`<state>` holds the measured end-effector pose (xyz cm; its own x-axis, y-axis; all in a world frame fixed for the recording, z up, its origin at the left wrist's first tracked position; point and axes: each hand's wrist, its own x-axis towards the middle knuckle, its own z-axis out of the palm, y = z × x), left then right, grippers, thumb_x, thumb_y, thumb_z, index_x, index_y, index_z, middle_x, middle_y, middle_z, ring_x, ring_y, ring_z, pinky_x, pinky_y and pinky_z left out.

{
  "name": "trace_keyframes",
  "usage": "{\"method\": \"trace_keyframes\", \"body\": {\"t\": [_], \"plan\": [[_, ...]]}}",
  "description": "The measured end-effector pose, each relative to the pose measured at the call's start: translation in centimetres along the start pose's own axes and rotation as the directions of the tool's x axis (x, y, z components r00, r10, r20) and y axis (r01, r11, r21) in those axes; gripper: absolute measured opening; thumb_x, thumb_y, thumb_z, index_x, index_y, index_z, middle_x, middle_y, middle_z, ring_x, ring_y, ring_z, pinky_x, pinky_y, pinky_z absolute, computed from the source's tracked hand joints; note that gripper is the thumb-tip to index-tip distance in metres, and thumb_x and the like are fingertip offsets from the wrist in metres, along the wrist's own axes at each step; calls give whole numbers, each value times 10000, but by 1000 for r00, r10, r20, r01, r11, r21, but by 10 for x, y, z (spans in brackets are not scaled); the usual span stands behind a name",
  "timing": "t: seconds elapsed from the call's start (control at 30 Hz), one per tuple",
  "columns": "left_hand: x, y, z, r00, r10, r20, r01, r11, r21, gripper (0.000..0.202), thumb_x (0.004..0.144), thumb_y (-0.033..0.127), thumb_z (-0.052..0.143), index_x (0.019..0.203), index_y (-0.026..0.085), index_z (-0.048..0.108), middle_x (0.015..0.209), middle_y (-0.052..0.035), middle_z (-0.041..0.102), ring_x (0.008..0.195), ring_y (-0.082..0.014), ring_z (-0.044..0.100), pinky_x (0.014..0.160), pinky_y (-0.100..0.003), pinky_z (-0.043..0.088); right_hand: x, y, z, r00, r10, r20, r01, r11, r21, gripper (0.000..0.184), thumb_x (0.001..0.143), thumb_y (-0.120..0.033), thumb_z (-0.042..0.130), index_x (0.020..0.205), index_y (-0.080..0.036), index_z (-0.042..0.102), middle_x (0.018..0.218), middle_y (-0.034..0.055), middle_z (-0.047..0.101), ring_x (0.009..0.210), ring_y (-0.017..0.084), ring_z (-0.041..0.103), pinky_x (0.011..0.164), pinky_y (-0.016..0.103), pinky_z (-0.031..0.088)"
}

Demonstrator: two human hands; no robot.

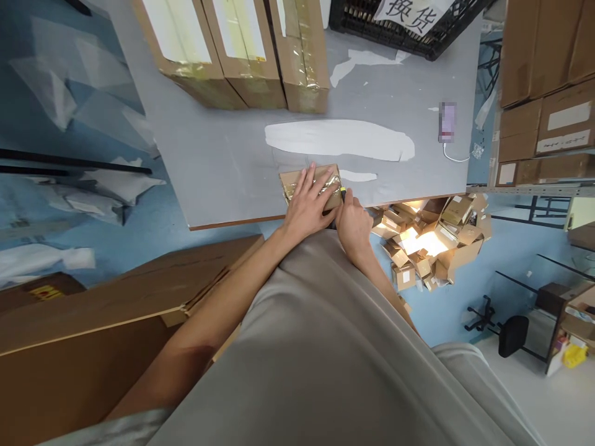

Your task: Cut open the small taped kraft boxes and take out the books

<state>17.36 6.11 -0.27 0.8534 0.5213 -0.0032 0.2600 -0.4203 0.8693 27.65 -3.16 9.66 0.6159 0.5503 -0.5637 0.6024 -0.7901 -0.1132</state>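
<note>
Lying at the near edge of the desk, long axis roughly along it, the taped carton sits under your spread left hand, its right end beside your right hand, curled round a yellow-tipped tool.

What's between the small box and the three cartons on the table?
A long white patch on the table lies between the small box and the three cartons, as the head view shows.
</note>
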Motion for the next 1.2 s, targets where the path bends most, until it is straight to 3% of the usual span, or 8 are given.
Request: {"method": "trace_keyframes", "body": {"t": [0.2,0.33,0.57,0.73,0.83,0.93,1.03,1.2], "plan": [[1,-3,3,1000,7,8,-7,1000,17,618,1048,541,709,1626,326,668,1892,-82,435,1837,-472,130,1459,-830,7,-3,-7,-15,998,53,32,-52,997,-55,550,1196,-218,391,1738,-162,460,1227,247,848,1187,395,843,1021,494,630],[2,-3,3,1000,7,15,-8,1000,28,642,1037,577,732,1628,337,664,1903,-86,414,1836,-475,137,1454,-837,1,-13,-3,-17,994,93,58,-88,992,-95,446,1207,-241,392,1593,-160,600,1262,265,844,1202,389,840,1000,470,628],[0,-3,0,999,23,24,-24,999,34,671,1024,565,754,1645,332,651,1909,-90,400,1830,-479,168,1450,-849,5,-36,2,-20,986,126,106,-109,983,-146,415,1218,-251,409,1534,-153,660,1246,265,851,1200,382,848,986,455,626],[-1,-2,-4,999,24,32,-26,998,62,668,1063,607,693,1666,324,634,1915,-90,387,1839,-451,149,1467,-814,24,-42,15,-20,996,91,-19,-92,995,-40,444,1219,-321,435,1578,-183,657,1102,203,873,1019,374,858,910,424,602],[-1,-1,-8,998,19,53,-23,996,82,673,1079,623,665,1677,317,629,1913,-95,391,1838,-441,160,1476,-790,34,-15,34,-7,982,104,-158,-88,990,108,407,1206,-387,483,1482,-189,708,1061,177,868,966,349,838,890,391,584],[-7,-8,-19,997,20,71,-25,997,72,676,1090,648,634,1683,324,630,1890,-102,436,1832,-429,197,1484,-766,53,31,56,18,972,127,-197,-61,948,312,388,1181,-497,522,1116,-201,764,967,146,850,939,311,810,905,375,592],[-26,-25,-38,1000,10,23,-11,998,66,659,1093,689,604,1650,341,658,1829,-111,533,1808,-417,292,1479,-761,116,77,69,48,983,161,-92,-82,821,565,437,1158,-565,549,905,-227,662,843,91,815,834,244,788,895,361,622],[-80,-54,-70,982,-86,-168,100,992,75,667,1086,761,577,1595,346,698,1794,-140,573,1772,-427,378,1430,-769,271,114,52,87,987,134,88,-146,528,837,427,1061,-615,723,905,-229,627,838,54,819,858,203,821,871,356,686]]}}
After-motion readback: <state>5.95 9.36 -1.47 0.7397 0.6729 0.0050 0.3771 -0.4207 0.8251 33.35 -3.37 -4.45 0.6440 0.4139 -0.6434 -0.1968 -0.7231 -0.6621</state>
